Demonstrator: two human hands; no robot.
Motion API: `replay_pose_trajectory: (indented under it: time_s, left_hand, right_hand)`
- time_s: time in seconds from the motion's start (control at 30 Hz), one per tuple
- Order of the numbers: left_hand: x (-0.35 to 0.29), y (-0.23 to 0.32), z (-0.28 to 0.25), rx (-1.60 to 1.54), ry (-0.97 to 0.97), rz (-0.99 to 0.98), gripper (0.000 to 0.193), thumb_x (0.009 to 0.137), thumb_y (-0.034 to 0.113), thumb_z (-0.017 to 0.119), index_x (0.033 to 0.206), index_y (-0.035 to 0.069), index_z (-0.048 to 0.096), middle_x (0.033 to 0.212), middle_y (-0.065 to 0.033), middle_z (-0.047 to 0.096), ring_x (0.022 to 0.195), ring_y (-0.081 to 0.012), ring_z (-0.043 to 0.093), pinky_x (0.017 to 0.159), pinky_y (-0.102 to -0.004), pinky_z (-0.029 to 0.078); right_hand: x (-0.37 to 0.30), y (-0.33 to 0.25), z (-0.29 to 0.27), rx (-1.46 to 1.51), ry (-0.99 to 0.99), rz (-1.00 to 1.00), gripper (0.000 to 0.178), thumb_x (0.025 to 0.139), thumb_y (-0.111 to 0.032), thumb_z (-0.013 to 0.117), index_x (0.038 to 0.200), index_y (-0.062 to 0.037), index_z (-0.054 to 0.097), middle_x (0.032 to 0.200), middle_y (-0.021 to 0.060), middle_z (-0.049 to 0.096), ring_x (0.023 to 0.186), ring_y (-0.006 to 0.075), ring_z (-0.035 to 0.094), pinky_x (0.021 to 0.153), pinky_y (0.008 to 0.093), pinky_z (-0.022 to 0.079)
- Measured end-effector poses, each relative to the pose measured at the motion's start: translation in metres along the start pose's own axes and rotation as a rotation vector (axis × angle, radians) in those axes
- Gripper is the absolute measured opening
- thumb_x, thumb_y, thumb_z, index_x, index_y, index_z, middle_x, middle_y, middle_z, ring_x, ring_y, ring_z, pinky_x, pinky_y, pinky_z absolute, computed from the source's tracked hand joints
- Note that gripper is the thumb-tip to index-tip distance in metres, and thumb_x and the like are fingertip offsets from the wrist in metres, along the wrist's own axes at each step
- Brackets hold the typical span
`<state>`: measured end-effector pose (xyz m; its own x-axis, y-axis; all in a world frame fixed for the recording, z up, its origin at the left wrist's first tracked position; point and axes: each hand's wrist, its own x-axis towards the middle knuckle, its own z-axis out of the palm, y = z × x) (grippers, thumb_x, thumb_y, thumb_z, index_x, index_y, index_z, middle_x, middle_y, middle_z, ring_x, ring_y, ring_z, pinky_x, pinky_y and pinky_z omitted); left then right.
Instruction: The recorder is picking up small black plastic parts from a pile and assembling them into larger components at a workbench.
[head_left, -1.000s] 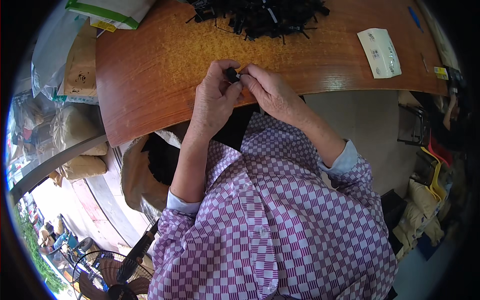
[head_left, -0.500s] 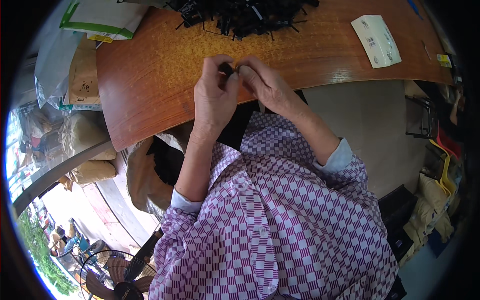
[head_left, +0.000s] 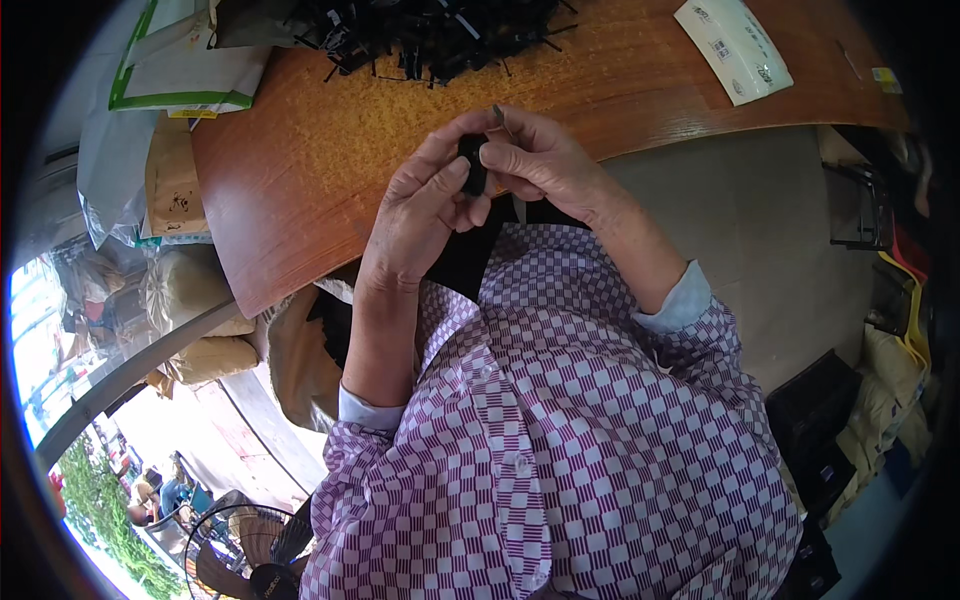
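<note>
Tabletop (head_left: 300,165): worn orange-brown wood, bearing a black pile (head_left: 430,38)
Black piece (head_left: 474,172): small, dark, partly covered; I see it this side of the pile
Fingers (head_left: 508,159): left hand (head_left: 412,215) and right hand (head_left: 560,170) both pinching it

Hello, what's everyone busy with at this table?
A person in a checked shirt has a small black piece in the grip of the left hand and right hand, close to the table's near edge. A loose pile of black pieces lies farther back on the wooden table, with a white packet toward the right.
</note>
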<state>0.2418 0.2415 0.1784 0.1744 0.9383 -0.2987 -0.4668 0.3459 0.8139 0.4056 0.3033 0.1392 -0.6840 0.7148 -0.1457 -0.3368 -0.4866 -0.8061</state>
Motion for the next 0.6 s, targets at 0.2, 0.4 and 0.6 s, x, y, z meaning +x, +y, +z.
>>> replay_pose_trajectory:
  time_s: [0.2,0.4,0.6]
  left_hand:
    - [-0.003,0.001,-0.002,0.154,-0.039,-0.013,0.037,0.095,0.008,0.047,0.132,0.006,0.047,0.096,-0.0038,0.059,0.071,-0.0084,0.058,0.061,-0.0194,0.047]
    - [-0.004,-0.010,-0.006,0.603,0.087,0.136,0.039,0.090,0.001,0.050,0.129,0.003,0.049,0.097,-0.0092,0.064,0.082,-0.0133,0.063,0.072,-0.0247,0.051]
    - [-0.004,-0.018,-0.021,0.716,0.299,0.296,0.036,0.090,0.001,0.052,0.126,0.002,0.051,0.098,-0.0123,0.065,0.089,-0.0159,0.064,0.078,-0.0280,0.052]
  right_hand:
    - [-0.001,-0.002,-0.002,-0.119,0.002,0.078,0.023,0.087,-0.022,0.067,0.100,-0.0048,0.060,0.073,-0.0044,0.052,0.059,0.0013,0.052,0.044,0.0138,0.034]
    - [0.006,0.006,0.003,-0.503,0.033,-0.076,0.024,0.090,-0.026,0.063,0.094,-0.0020,0.060,0.077,-0.0002,0.056,0.074,0.0035,0.054,0.060,0.0178,0.044]
    - [0.000,0.011,0.042,-0.302,0.129,-0.052,0.038,0.100,-0.037,0.040,0.110,-0.0028,0.054,0.062,-0.0058,0.043,0.049,0.0010,0.037,0.042,0.0173,0.028]
